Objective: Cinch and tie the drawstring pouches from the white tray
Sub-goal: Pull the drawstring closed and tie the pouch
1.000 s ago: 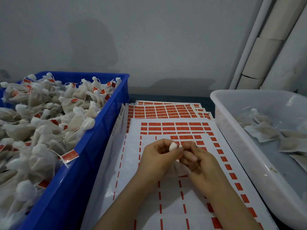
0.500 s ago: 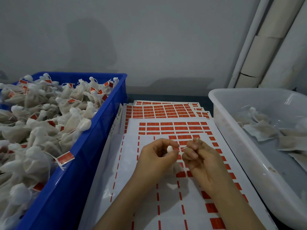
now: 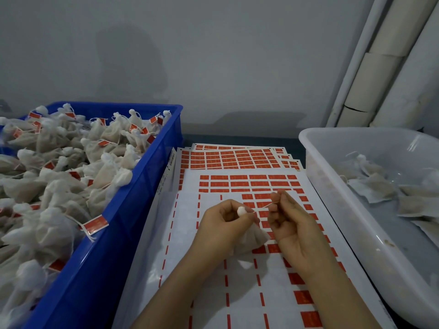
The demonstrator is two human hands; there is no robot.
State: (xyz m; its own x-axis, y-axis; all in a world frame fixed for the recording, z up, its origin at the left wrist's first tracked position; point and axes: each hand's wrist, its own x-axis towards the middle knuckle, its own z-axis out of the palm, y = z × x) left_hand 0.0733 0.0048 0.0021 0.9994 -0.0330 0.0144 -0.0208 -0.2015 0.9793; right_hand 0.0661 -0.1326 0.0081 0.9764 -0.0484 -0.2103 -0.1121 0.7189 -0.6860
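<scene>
The left hand point(image 3: 225, 224) hides part of the drawstring pouch point(image 3: 251, 239), and no knot can be made out. Its curled fingers grip the bunched neck above the label sheets point(image 3: 213, 293). At its 3 o'clock, the right hand point(image 3: 293, 230) pinches the taut drawstring point(image 3: 267, 205). Farther toward 3 o'clock is the white tray point(image 3: 356, 130), cut off by the frame edge.

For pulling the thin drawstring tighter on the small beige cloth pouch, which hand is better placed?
Right. The right hand pinches the thin drawstring, drawn taut away from the small beige cloth pouch, so it can likely pull. The left hand grips the pouch's gathered neck and seems best left steadying it.
</scene>
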